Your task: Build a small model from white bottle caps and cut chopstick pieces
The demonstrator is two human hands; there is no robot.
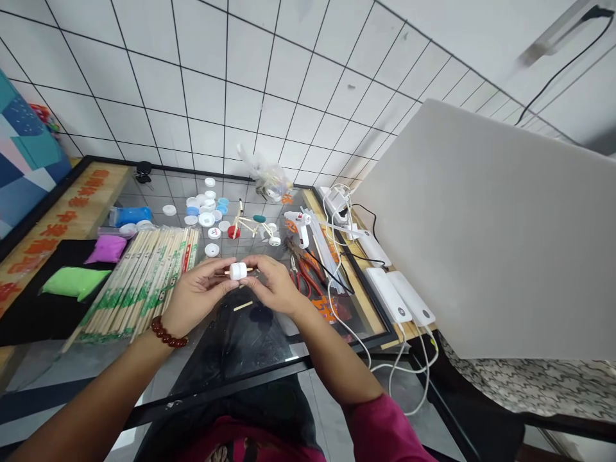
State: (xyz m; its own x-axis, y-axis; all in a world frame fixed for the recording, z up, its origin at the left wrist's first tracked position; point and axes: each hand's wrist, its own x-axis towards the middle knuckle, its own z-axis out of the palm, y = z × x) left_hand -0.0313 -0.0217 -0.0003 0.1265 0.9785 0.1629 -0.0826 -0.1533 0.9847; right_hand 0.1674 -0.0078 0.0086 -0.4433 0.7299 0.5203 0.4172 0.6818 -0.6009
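Note:
My left hand (190, 292) and my right hand (275, 285) meet above the front of the glass-topped table, both with fingers pinched. Between them is a white bottle-cap piece (237, 271), which looks like two caps set face to face. A thin wooden stick pokes out at both its ends, and the fingertips of each hand grip that side. Below the hands, a short cut stick (243, 306) lies on the glass. Just beyond stands a small model (253, 226) of sticks and bottle caps, with a red cap, a white cap and a dark green oval part.
Loose white and blue bottle caps (206, 219) lie behind my left hand. Packed chopsticks (144, 269) and bags of green (74, 282), purple (106, 249) and blue clay (132, 215) are left. On the right are a glue gun (301, 226), red-handled pliers (310, 273), white cables and power banks (389, 295).

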